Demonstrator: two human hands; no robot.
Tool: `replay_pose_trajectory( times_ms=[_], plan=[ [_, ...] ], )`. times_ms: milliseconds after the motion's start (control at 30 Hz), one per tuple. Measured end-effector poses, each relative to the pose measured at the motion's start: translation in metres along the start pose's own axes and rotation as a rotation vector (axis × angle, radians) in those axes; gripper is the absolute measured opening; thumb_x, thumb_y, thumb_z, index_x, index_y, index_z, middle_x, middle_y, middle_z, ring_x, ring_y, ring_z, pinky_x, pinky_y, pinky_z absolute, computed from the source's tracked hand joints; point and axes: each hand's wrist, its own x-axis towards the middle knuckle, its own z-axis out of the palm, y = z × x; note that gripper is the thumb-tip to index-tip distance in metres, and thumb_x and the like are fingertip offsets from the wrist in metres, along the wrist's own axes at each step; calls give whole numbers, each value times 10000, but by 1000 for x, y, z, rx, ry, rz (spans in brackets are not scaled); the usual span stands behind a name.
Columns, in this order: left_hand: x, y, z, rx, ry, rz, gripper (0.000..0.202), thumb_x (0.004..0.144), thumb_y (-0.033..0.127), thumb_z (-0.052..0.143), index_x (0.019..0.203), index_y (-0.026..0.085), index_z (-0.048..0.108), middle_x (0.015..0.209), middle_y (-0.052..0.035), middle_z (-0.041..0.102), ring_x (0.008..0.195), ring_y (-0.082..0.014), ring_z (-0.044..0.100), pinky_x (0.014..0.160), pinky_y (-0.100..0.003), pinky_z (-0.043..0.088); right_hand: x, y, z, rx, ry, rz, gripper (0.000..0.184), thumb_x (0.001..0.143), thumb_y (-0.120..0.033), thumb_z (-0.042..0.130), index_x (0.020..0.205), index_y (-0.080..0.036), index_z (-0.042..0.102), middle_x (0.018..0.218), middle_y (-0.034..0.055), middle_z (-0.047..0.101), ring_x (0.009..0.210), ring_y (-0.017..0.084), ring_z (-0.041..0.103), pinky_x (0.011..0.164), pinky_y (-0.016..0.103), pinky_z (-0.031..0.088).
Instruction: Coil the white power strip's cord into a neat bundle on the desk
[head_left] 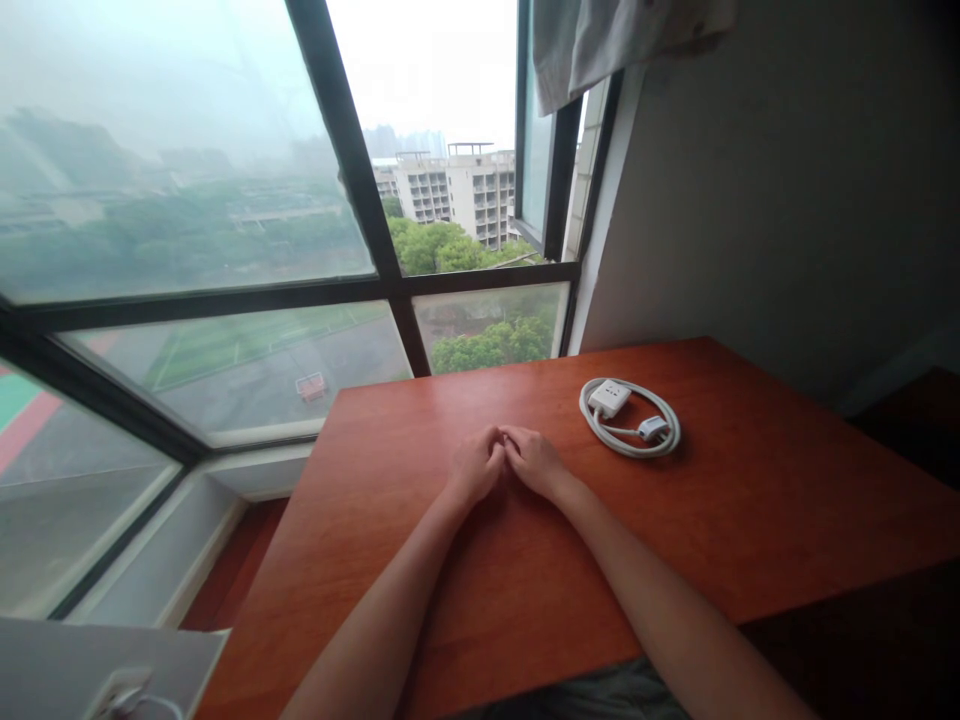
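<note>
My left hand (478, 465) and my right hand (532, 460) rest together near the middle of a reddish-brown wooden table (360, 540). Their curled fingers meet at the knuckles, and both look closed, with no object showing in them. To the right of my right hand, apart from it, lies a white extension cord (637, 452) coiled in a loop. Its socket block (610, 399) sits at the loop's upper left, and its plug (653, 428) lies toward the lower right.
A dark-framed window (390, 288) runs behind and left of the table, with one pane open. A curtain (600, 45) hangs at the top, beside a grey wall (750, 200) on the right. A wall outlet with a white cable (142, 702) shows at lower left.
</note>
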Motion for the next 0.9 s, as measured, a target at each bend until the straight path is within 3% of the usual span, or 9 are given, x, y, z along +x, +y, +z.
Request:
replay_pose_trajectory(
  times_ms=[900],
  plan=[
    [-2, 2, 2, 86, -20, 17, 213, 903, 238, 386, 951, 211, 591, 901, -46, 679, 810, -190, 616, 677, -263, 387, -1, 3, -1, -4, -8, 12, 306, 942, -231, 405, 1153, -229, 628, 1071, 58, 715, 970, 196, 658, 805, 248, 443]
  ],
)
